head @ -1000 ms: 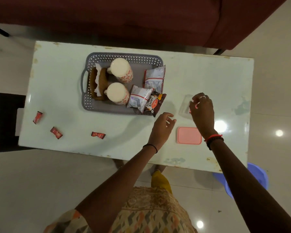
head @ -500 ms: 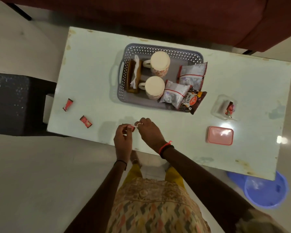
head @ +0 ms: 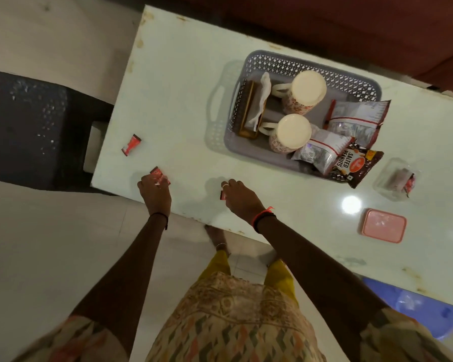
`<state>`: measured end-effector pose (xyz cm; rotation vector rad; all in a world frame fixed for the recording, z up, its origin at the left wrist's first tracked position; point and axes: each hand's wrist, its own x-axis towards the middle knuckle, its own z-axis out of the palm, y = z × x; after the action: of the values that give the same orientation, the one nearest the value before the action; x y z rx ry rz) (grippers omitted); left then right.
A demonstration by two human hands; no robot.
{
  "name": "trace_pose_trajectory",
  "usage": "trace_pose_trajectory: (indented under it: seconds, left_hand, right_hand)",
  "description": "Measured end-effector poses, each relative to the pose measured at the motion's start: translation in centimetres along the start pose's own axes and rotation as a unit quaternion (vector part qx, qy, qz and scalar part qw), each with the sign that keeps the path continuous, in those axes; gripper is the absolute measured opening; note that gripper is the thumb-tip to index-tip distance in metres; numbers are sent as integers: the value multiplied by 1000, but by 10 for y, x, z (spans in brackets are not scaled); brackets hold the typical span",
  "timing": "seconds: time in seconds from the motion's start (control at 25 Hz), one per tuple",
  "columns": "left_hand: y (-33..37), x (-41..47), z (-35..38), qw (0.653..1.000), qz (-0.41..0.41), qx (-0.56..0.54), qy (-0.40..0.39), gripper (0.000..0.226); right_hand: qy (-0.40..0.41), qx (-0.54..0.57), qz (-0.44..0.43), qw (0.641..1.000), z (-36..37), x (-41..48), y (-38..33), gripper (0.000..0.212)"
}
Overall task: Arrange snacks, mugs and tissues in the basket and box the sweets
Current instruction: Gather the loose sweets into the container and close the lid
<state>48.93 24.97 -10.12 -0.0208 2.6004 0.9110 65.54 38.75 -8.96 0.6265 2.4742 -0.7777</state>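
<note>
A grey basket (head: 249, 150) on the pale table (head: 183, 82) holds two mugs (head: 305, 91), a tissue holder (head: 250, 111) and snack packets (head: 351, 163). To its right stands a clear box (head: 385, 178) with one red sweet inside; its pink lid (head: 383, 229) lies nearer me. My right hand (head: 239, 199) is closed on a red sweet (head: 223, 195) near the table's front edge. My left hand (head: 154, 192) pinches another red sweet (head: 158, 176) that lies on the table. A third sweet (head: 131, 148) lies loose further left.
A dark red sofa (head: 351, 27) runs behind the table. A black stool (head: 24, 126) stands at the table's left end and a blue plastic stool (head: 413, 309) at its right front corner. My feet show under the table's front edge.
My hands have parted. The right one now holds the sweet that both were on. The left one has moved left onto the neighbouring sweet. The view has swung left.
</note>
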Motion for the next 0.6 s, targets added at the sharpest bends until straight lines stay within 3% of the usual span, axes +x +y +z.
trace_pose_trajectory:
  seconds: [0.12, 0.24, 0.36, 0.6]
  left_hand:
    - [-4, 17, 0, 999, -40, -13, -29, 31]
    - [-2, 22, -2, 996, -51, -20, -66, 20]
    - [3, 28, -10, 993, 19, 46, -103, 20]
    - [10, 65, -41, 978, 150, 143, -24, 25]
  right_hand:
    - [-3, 38, 30, 999, -9, 6, -1, 44]
    - [6, 37, 37, 999, -18, 11, 3, 38]
    - [2, 11, 43, 999, -28, 21, 2, 32]
    - [27, 57, 57, 996, -48, 44, -22, 31]
